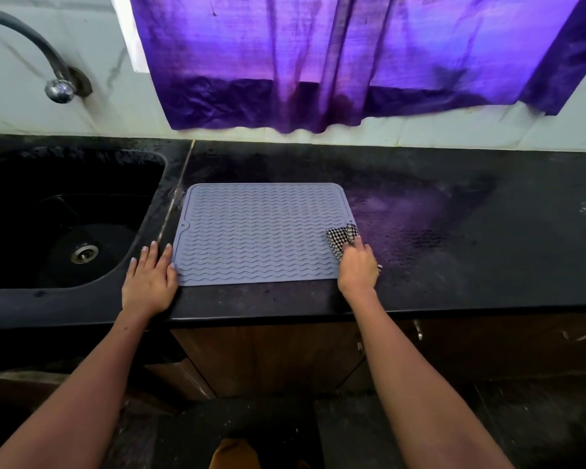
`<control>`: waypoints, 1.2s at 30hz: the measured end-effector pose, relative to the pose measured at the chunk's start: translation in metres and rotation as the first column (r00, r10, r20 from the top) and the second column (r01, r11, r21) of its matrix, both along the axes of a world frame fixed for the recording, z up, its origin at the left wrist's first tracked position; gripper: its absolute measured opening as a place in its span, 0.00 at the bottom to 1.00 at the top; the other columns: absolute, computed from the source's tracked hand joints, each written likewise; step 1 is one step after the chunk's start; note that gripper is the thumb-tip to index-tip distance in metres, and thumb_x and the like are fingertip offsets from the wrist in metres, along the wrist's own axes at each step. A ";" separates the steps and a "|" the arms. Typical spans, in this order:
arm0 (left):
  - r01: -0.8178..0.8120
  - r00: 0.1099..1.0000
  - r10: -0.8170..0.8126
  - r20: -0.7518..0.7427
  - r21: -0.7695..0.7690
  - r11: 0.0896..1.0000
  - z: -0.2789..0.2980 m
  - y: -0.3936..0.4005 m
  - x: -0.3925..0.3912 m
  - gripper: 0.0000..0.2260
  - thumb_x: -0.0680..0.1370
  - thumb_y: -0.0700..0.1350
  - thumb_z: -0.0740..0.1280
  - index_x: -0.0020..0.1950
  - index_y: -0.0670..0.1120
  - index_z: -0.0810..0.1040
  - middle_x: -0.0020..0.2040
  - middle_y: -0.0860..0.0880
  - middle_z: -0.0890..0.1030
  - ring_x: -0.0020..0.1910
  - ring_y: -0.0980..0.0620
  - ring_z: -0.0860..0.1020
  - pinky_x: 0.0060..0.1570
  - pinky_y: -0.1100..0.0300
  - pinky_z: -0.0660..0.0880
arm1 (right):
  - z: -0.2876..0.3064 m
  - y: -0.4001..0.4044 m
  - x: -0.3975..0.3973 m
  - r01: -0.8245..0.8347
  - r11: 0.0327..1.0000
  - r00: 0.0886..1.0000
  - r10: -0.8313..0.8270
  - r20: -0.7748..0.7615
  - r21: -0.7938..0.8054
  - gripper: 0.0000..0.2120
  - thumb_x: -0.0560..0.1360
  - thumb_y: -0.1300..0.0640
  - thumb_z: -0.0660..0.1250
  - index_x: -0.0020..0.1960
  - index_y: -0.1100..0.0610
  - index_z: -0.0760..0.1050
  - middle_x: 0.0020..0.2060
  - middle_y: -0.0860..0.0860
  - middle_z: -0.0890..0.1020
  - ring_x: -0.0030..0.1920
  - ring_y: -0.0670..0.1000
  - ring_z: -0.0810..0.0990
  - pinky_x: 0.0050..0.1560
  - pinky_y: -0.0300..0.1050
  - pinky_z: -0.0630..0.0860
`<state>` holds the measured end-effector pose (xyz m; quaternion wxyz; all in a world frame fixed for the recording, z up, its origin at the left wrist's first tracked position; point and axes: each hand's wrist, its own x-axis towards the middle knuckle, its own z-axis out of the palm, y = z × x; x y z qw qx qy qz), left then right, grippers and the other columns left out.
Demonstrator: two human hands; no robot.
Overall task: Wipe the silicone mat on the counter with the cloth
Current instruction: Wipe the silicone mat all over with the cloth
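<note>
Black and speckled, the stone counter [454,204] runs the width of the view, below a pale marbled wall and a purple cloth curtain [335,55] that hangs down almost to the counter's back edge. On the far left, a dark moulded sink [65,218] is sunk into the counter, with a round metal drain [83,253] in its bowl and a curved metal tap [41,59] fixed to the wall above it.

Near the front edge of the counter, just right of the sink, lies the grey rectangular silicone mat [257,231] with wavy raised ridges and rounded corners. It lies flat, its long sides parallel with the counter edge.

The left hand [149,275] rests palm down and spread on the counter at the mat's near left corner, fingers flat and closing on nothing; the thumb touches the mat's left edge. The right hand [357,265] is at the mat's right edge, near its front right corner, with the fingers closed around a bunched black-and-white checked cloth [342,236]. The cloth sticks out beyond the knuckles and lies on the right margin of the mat, while the hand itself overlaps the mat's edge and the bare counter beside it.

Below the counter edge are brown wooden cabinet doors [271,357], and both bare forearms reach up from the bottom of the view.
</note>
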<state>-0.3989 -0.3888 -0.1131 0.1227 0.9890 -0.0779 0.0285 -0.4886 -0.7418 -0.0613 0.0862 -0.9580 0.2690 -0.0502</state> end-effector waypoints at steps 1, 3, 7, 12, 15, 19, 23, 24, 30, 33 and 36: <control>0.001 1.000 -0.001 -0.001 0.002 1.000 0.000 0.000 0.000 0.22 0.82 0.48 0.50 0.77 0.46 0.57 0.78 0.42 0.55 0.77 0.45 0.51 0.75 0.49 0.46 | -0.006 0.000 -0.001 -0.028 0.999 0.999 0.027 -0.020 -0.045 0.19 0.79 0.65 0.56 0.69 0.60 0.67 0.73 0.57 0.63 0.70 0.59 0.63 0.68 0.53 0.64; -0.004 1.000 0.004 0.000 0.006 1.000 -0.001 0.000 0.000 0.22 0.82 0.49 0.49 0.77 0.46 0.56 0.78 0.42 0.54 0.77 0.45 0.51 0.75 0.49 0.46 | -0.010 0.000 0.000 -0.037 0.997 0.999 0.035 -0.036 -0.067 0.21 0.79 0.65 0.56 0.71 0.60 0.65 0.74 0.57 0.60 0.72 0.59 0.60 0.69 0.54 0.62; -0.013 1.000 0.013 -0.011 0.011 1.000 -0.001 0.000 0.000 0.23 0.82 0.49 0.49 0.77 0.46 0.55 0.78 0.43 0.54 0.78 0.46 0.50 0.75 0.50 0.46 | -0.008 -0.001 0.002 -0.025 0.999 0.999 0.024 -0.034 -0.042 0.19 0.79 0.64 0.55 0.70 0.61 0.67 0.73 0.57 0.63 0.71 0.60 0.63 0.67 0.54 0.64; -0.010 1.000 0.010 -0.017 0.014 1.000 0.003 -0.001 -0.002 0.23 0.82 0.49 0.49 0.77 0.46 0.56 0.78 0.43 0.54 0.78 0.46 0.50 0.75 0.50 0.46 | 0.022 -0.016 0.014 0.217 0.913 0.967 -0.251 0.054 0.346 0.14 0.79 0.62 0.58 0.62 0.59 0.75 0.61 0.61 0.76 0.61 0.63 0.75 0.58 0.52 0.72; -0.009 1.000 0.009 -0.012 0.002 1.000 0.004 -0.002 -0.003 0.23 0.82 0.49 0.50 0.77 0.46 0.56 0.78 0.43 0.54 0.78 0.45 0.51 0.75 0.49 0.46 | 0.029 -0.018 0.025 0.261 0.873 0.931 -0.340 0.131 0.413 0.15 0.79 0.61 0.56 0.63 0.57 0.74 0.60 0.60 0.76 0.61 0.62 0.75 0.58 0.52 0.72; -0.012 1.000 0.012 -0.014 -0.002 1.000 0.006 -0.003 -0.004 0.23 0.82 0.48 0.50 0.77 0.46 0.56 0.78 0.43 0.54 0.78 0.45 0.51 0.75 0.49 0.46 | 0.018 -0.013 0.034 0.221 0.942 0.961 -0.254 0.105 0.252 0.14 0.80 0.63 0.54 0.62 0.64 0.72 0.61 0.61 0.75 0.60 0.62 0.74 0.58 0.56 0.72; -0.009 1.000 0.009 -0.018 0.005 1.000 0.007 -0.003 -0.005 0.23 0.82 0.48 0.50 0.77 0.46 0.55 0.78 0.43 0.53 0.78 0.46 0.50 0.76 0.49 0.45 | 0.000 -0.011 0.035 0.085 0.995 0.996 -0.085 0.002 0.050 0.17 0.79 0.66 0.53 0.64 0.62 0.73 0.70 0.55 0.66 0.66 0.59 0.67 0.64 0.54 0.67; -0.011 1.000 0.011 -0.020 0.004 1.000 0.007 -0.003 -0.005 0.23 0.82 0.48 0.50 0.77 0.46 0.55 0.78 0.43 0.53 0.78 0.46 0.50 0.76 0.50 0.45 | -0.003 -0.011 0.034 0.064 0.998 0.998 -0.063 -0.011 0.025 0.18 0.79 0.66 0.53 0.66 0.61 0.72 0.72 0.55 0.64 0.68 0.58 0.65 0.65 0.54 0.66; -0.014 0.999 0.014 -0.034 0.004 1.000 0.009 -0.004 -0.005 0.23 0.83 0.48 0.49 0.77 0.46 0.54 0.78 0.43 0.51 0.78 0.47 0.48 0.76 0.50 0.44 | 0.006 -0.015 0.039 0.100 0.994 0.994 -0.098 -0.049 0.051 0.16 0.77 0.66 0.58 0.64 0.63 0.72 0.68 0.57 0.69 0.65 0.60 0.69 0.62 0.55 0.69; -0.006 0.999 0.005 -0.051 -0.008 1.000 0.011 -0.003 -0.004 0.23 0.83 0.48 0.50 0.77 0.46 0.54 0.78 0.43 0.51 0.78 0.46 0.48 0.76 0.50 0.44 | 0.024 -0.024 0.049 0.227 0.953 0.974 -0.228 -0.016 0.200 0.15 0.77 0.65 0.59 0.62 0.64 0.73 0.61 0.61 0.76 0.62 0.61 0.75 0.59 0.54 0.73; 0.008 0.999 -0.009 -0.046 -0.014 1.000 0.011 -0.003 -0.001 0.22 0.83 0.48 0.50 0.77 0.46 0.55 0.78 0.43 0.52 0.78 0.45 0.49 0.75 0.49 0.44 | 0.028 -0.023 0.057 0.231 0.953 0.963 -0.253 0.096 0.199 0.13 0.78 0.64 0.58 0.60 0.65 0.74 0.59 0.61 0.77 0.60 0.62 0.75 0.57 0.55 0.73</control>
